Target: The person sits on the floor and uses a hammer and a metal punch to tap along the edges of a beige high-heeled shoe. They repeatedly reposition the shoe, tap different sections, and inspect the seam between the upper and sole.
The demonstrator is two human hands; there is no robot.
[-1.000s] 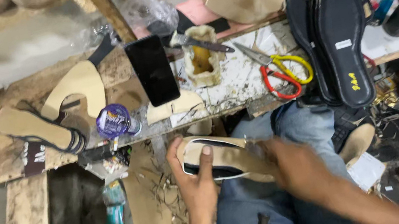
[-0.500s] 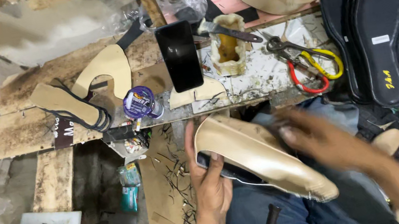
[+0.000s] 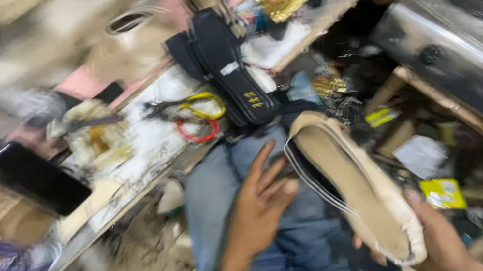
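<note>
Beige leather shoe upper with black lining (image 3: 357,191) lies over our lap in blue jeans (image 3: 290,259), long axis running from upper left to lower right. Our right hand (image 3: 439,243) clamps its lower end. Our left hand (image 3: 261,208), fingers apart, touches nothing, just left of it, below the cluttered desk (image 3: 145,152).

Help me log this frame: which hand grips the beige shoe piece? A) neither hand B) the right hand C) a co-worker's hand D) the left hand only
B: the right hand grips the beige shoe piece at its lower end, while the left hand is open beside it.
</note>
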